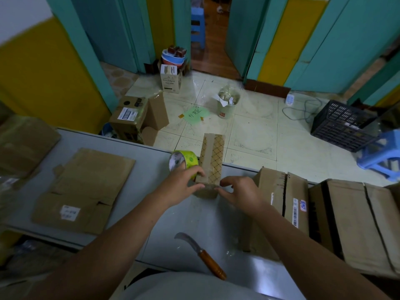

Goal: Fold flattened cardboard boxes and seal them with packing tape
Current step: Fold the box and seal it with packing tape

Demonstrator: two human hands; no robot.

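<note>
Left hand (184,185) curls round the glossy green tape roll (184,161), thumb against the slim box (212,163) at the far edge of the tabletop (194,217), while the right hand (240,191) pinches the box's near end. I'd say the tape wants pulling taut and smoothing flat over that corner. It's matte brown cardboard with a lattice print along one long face, and a curved, wooden-handled knife (203,254) lies nearer for the cut.
</note>
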